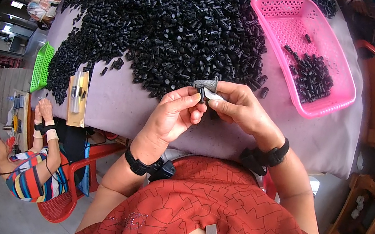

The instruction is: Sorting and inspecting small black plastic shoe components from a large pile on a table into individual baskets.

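In front of me at the near edge of the heap, my left hand (pixel 171 113) pinches a small black cylindrical plastic part (pixel 202 94) between thumb and fingers. My right hand (pixel 243 108) meets it there, its thumb pressed on a short pale, flat, blade-like tool (pixel 212 94) that touches the part or lies right beside it. A grey textured finger guard (pixel 206 84) covers the tip of my right index finger. Just beyond my fingers begins a broad heap of similar black parts (pixel 173 29).
At the right stands a pink perforated basket (pixel 295 103) with a pile of black parts inside. A green basket (pixel 42 67) and a cardboard piece (pixel 77 120) with clear tubes lie left on the cloth-covered table (pixel 117 117). Two other people (pixel 40 169) sit along the left side.
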A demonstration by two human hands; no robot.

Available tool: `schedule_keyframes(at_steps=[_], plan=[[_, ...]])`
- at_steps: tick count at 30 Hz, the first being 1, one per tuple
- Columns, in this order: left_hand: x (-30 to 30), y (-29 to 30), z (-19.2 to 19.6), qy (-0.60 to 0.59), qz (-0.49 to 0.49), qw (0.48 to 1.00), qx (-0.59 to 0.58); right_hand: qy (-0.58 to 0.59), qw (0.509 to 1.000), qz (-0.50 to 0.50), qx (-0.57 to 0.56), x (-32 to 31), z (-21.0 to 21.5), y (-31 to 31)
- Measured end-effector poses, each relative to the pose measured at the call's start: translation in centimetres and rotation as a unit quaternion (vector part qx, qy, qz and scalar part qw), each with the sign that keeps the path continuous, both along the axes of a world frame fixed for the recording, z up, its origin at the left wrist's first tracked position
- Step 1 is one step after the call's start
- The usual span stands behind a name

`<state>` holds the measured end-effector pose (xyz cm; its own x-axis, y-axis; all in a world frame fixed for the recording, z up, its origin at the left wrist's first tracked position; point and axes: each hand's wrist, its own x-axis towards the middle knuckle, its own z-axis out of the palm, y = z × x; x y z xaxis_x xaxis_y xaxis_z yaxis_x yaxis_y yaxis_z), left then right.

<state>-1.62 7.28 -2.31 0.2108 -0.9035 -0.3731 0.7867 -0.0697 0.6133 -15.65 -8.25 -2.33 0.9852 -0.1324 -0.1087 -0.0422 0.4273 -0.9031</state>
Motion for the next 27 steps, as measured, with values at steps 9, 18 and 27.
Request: schedule_keyframes(at_steps=[9,18,27], plan=[[0.14,-0.13,0.01,-0.027,0.036,0.999,0.006,-0.04,0.998,0.04,-0.004,0.02,-0.02,0.26],[-0.13,-0.02,0.4,-0.065,0.041,0.997,0.029,-0.038,0.998,0.048,0.0,-0.07,0.38,0.14],[-0.01,0.27,-0.1,-0.084,0.033,0.996,0.018,-0.027,0.999,0.034,0.009,0.11,0.01,0.43]])
